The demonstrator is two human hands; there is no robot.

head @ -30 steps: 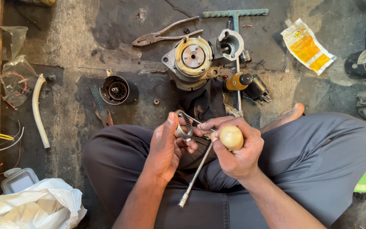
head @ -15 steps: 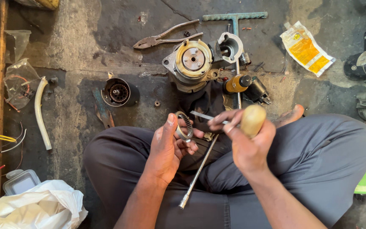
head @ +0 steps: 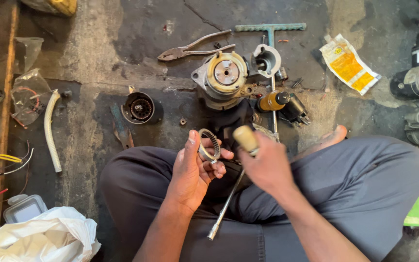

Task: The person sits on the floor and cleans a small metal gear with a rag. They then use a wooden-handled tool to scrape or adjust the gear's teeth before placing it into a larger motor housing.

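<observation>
Two hands met over the crossed legs, and between them sat a toothed metal ring [head: 210, 144], pinched upright in the left hand [head: 194, 167] with thumb on one side and fingers curled through on the other. Right beside it, the right hand [head: 266, 162] was clamped around the pale wooden handle of a long-shafted tool [head: 233, 187], the knob poking up past the knuckles (the steel shaft ran down and left across the lap, its socket end low over the dark trousers). Just ahead on the oily concrete floor [head: 98, 73] stood a round motor housing [head: 225, 75] with a brass-coloured face, a yellow-bodied part [head: 272, 101] touching its right flank. Further out lay pliers [head: 192, 47], a green T-handle wrench [head: 270, 27], and a small dark cup-shaped part [head: 139, 107] off to the left.
</observation>
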